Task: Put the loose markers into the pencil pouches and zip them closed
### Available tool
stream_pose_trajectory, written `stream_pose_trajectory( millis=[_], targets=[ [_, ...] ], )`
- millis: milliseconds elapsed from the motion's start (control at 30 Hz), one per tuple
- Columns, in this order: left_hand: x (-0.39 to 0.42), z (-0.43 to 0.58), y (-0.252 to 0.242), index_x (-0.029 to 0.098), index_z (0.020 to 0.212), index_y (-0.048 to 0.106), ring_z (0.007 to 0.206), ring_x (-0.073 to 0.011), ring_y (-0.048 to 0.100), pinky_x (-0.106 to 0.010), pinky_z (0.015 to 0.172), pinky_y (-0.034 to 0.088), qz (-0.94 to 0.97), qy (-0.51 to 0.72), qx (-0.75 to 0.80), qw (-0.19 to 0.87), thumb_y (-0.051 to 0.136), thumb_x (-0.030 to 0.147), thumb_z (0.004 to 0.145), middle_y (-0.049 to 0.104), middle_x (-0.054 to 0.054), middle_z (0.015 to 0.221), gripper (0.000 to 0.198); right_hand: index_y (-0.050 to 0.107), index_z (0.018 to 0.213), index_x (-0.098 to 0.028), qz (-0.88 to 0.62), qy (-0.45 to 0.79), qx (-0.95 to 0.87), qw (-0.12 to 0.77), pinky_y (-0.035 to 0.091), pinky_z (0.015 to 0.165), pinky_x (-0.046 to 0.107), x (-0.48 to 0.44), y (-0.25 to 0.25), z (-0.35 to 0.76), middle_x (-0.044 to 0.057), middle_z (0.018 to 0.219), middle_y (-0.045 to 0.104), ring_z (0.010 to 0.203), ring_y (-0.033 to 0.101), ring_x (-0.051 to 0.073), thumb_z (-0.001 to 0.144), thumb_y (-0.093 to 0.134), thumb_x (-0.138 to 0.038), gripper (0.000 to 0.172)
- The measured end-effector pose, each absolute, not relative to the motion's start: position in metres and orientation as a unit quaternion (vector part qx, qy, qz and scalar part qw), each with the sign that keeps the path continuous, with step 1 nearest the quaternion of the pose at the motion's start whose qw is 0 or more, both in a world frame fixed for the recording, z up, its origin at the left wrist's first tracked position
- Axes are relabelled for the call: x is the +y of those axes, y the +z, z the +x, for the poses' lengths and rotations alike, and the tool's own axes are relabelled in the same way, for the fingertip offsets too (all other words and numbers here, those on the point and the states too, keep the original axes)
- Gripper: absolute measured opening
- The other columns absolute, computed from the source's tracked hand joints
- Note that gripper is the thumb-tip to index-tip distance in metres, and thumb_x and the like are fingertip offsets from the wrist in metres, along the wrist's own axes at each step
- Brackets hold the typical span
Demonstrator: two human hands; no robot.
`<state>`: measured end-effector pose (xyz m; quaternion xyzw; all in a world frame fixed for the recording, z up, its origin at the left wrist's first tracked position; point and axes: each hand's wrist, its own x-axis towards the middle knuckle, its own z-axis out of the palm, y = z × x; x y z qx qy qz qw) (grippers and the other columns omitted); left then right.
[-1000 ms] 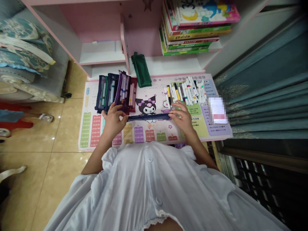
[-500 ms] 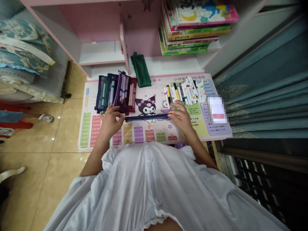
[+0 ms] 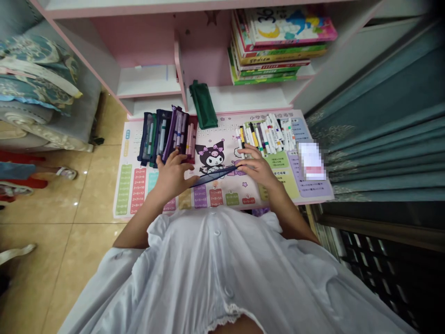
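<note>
A narrow dark blue zip pouch (image 3: 216, 176) with a see-through side is stretched between my hands, its left end lower than its right. My left hand (image 3: 174, 174) has its fingers fanned, with the pouch's end held at the thumb, partly hidden by the hand. My right hand (image 3: 256, 168) pinches the other end between thumb and fingers. Beyond my left hand lie filled pouches: a green-and-navy one (image 3: 147, 139), a navy one (image 3: 162, 137), a purple one (image 3: 176, 132) and a dark red one (image 3: 191, 141). Loose markers (image 3: 269, 134) lie in a row beyond my right hand.
A green pouch (image 3: 204, 106) leans by the shelf (image 3: 243, 97) at the back of the printed desk mat (image 3: 222, 197). Stacked books (image 3: 271, 55) fill the upper right. A blurred-out white object (image 3: 312, 160) lies at the right, near the curtain (image 3: 375, 139). Another person's foot (image 3: 66, 173) shows at left.
My left hand has shifted right and nearer my body, its fingers more spread. The dark blue pouch has tilted and widened, and my right hand has moved slightly left.
</note>
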<state>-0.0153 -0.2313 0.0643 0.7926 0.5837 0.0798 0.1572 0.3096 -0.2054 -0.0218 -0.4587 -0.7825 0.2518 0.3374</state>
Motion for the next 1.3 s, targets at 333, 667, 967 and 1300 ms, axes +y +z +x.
stream_pose_trajectory(
  millis=[333,667,967,1300],
  targets=[
    [-0.221,0.014,0.049,0.02,0.064,0.07,0.12,-0.0323,0.061,-0.079,0.115,0.018,0.817,0.073,0.547,0.166,0.062,0.02,0.08,0.075,-0.01,0.111,0.018,0.077,0.105,-0.027,-0.485,0.19,-0.763,0.382,0.04,0.12,0.053,-0.184,-0.027,0.285,0.01,0.129,0.066,0.138,0.051,0.03,0.094,0.061,-0.05,0.03],
    [-0.215,0.036,0.013,0.02,0.062,0.063,0.141,-0.0335,0.049,-0.074,0.12,0.015,0.736,0.213,0.63,0.129,0.064,0.026,0.086,0.072,-0.009,0.124,0.024,0.07,0.111,-0.024,-0.591,0.11,-0.697,0.39,0.041,0.119,0.048,-0.205,-0.042,0.228,0.012,0.126,0.061,0.136,0.048,0.031,0.088,0.069,-0.046,0.032],
    [-0.216,0.04,0.001,0.02,0.063,0.063,0.143,-0.0344,0.047,-0.073,0.12,0.016,0.726,0.242,0.629,0.14,0.065,0.028,0.086,0.071,-0.009,0.128,0.025,0.075,0.088,-0.017,-0.722,0.002,-0.637,0.27,0.032,0.117,0.061,-0.163,-0.048,0.268,0.016,0.136,0.059,0.144,0.035,0.039,0.088,0.063,-0.031,0.018],
    [-0.218,0.035,0.004,0.021,0.067,0.064,0.145,-0.0338,0.045,-0.072,0.121,0.015,0.726,0.236,0.631,0.137,0.061,0.034,0.09,0.069,-0.009,0.132,0.027,0.075,0.104,-0.009,-0.742,0.013,-0.649,0.17,0.019,0.117,0.072,-0.147,-0.036,0.268,0.024,0.145,0.052,0.15,0.024,0.044,0.084,0.066,-0.026,0.028]
  ],
)
